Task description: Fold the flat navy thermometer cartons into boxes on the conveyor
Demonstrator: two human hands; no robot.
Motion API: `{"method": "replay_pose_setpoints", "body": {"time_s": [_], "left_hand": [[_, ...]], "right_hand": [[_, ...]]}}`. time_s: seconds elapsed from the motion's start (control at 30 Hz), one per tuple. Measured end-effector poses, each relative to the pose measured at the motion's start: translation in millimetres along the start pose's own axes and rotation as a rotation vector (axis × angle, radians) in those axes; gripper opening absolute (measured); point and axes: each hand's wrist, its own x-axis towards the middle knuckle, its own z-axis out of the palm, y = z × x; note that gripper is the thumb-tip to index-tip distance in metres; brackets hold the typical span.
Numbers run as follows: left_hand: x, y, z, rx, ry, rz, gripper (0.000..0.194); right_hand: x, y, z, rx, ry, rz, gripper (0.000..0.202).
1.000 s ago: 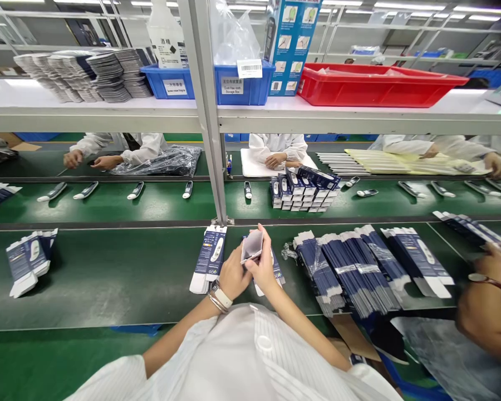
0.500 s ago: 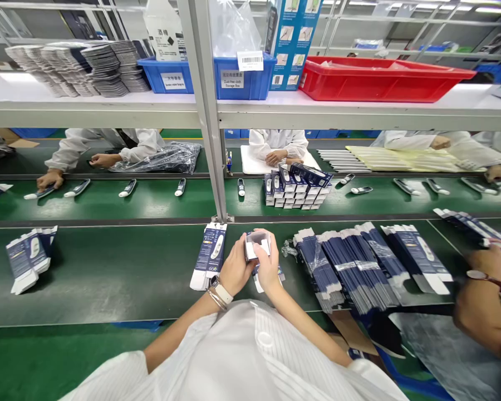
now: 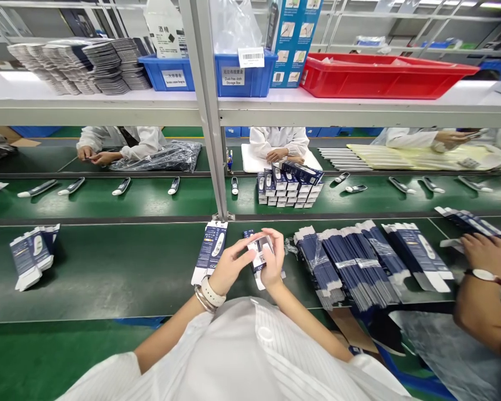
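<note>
The left hand (image 3: 227, 267) and right hand (image 3: 274, 262) hold a small box (image 3: 258, 258) between them, fingers curled around its sides and thumbs at its pale end, above the green surface (image 3: 121, 273). Flattened cartons (image 3: 210, 252) lie beside the left hand; bundled cartons (image 3: 354, 273) lie to the right.

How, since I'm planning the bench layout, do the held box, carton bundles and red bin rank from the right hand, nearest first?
Head view, from the right hand:
1. Held box: between both hands, touching.
2. Carton bundles: on the green surface, to the right.
3. Red bin: ahead and right, on the shelf.
</note>
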Motion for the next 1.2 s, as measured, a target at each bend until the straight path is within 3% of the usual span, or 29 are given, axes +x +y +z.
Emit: {"method": "replay_pose_setpoints", "body": {"time_s": [0.2, 0.3, 0.4, 0.5, 0.57, 0.63, 0.73, 0.83, 0.97, 1.03, 1.2], "left_hand": [[-4.3, 8.4, 10.2, -0.126, 0.124, -0.081, 0.04], [-5.6, 10.9, 12.2, -0.088, 0.166, -0.047, 0.04], [-6.5, 10.6, 12.8, 0.118, 0.245, 0.134, 0.031], [-7.8, 4.3, 11.4, 0.334, 0.302, 0.448, 0.024], [-8.4, -1.8, 8.7, 0.421, 0.247, 0.612, 0.026], [-8.5, -6.7, 5.4, 0.488, 0.165, 0.676, 0.026], [-7.8, -8.4, 2.2, 0.511, 0.161, 0.624, 0.02], [-6.7, -4.5, 2.8, 0.366, 0.228, 0.442, 0.01], [-5.0, -0.4, 4.7, 0.122, 0.214, 0.164, 0.03], [-4.6, -2.1, 4.9, 0.11, 0.194, 0.133, 0.031], [-4.4, -12.8, 6.7, 0.138, 0.265, 0.221, 0.023]], "right_hand": [[0.6, -6.3, 5.2, 0.017, 0.007, 0.039, 0.039], [-0.8, -7.7, 4.8, 0.015, -0.014, 0.018, 0.043], [-2.7, -7.9, 5.0, 0.011, -0.012, -0.017, 0.039], [-2.2, -8.0, 5.6, 0.013, 0.009, -0.04, 0.033], [0.0, -8.0, 5.1, 0.017, 0.036, -0.038, 0.032], [3.0, -7.4, 3.4, 0.01, 0.045, -0.033, 0.039], [7.1, -5.8, -1.1, -0.043, 0.025, -0.045, 0.047], [9.3, -4.3, -6.4, -0.095, -0.018, -0.095, 0.051], [11.1, -3.9, -12.2, -0.167, -0.108, -0.139, 0.053], [11.8, -3.8, -13.6, -0.21, -0.131, -0.156, 0.053], [11.7, -2.3, -14.1, -0.261, -0.132, -0.162, 0.051]]}}
